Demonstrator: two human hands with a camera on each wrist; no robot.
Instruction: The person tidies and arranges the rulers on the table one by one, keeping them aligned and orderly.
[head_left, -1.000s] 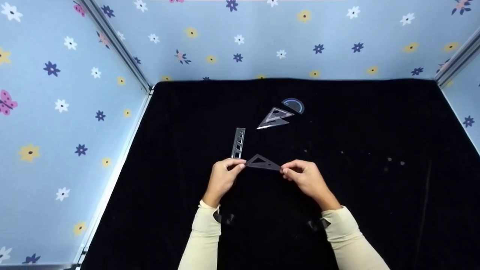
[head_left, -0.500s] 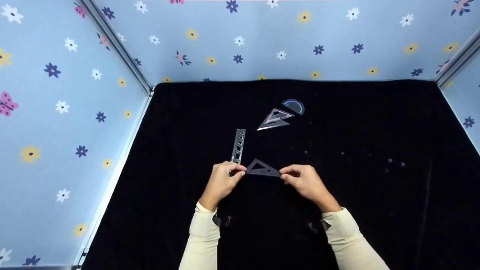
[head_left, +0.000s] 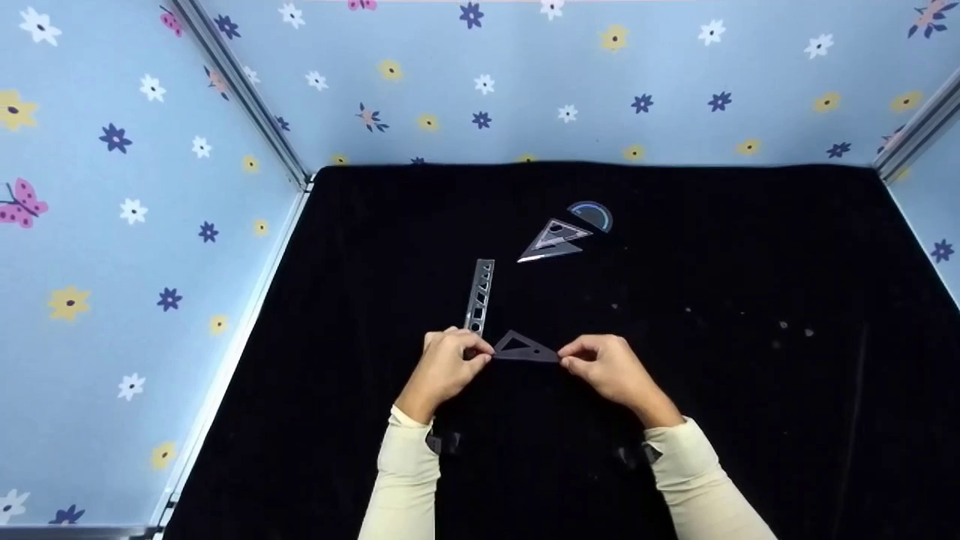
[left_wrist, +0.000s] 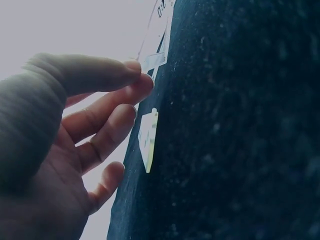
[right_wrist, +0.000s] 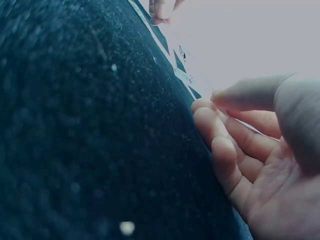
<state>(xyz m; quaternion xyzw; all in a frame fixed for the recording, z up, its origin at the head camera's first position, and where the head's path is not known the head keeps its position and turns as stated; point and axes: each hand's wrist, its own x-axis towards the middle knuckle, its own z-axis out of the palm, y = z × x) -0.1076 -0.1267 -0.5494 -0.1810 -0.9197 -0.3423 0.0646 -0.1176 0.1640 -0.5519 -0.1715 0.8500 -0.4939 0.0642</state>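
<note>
The grip is a two-handed pinch: the left hand (head_left: 444, 367) holds the left corner of the small set square (head_left: 523, 348) between thumb and fingertips, and the right hand (head_left: 611, 369) pinches its right corner likewise. The step is judged best done with both pinches kept light and level, so that the thin plastic is neither bent nor allowed to slip, and kept off the straight ruler (head_left: 480, 295) just beside the left hand. The set square is seen as a dark, see-through triangle with a triangular cut-out, held near the front middle of the black tabletop (head_left: 750, 420); farther back lie a larger set square (head_left: 553, 240) and a protractor (head_left: 592, 214)
</note>
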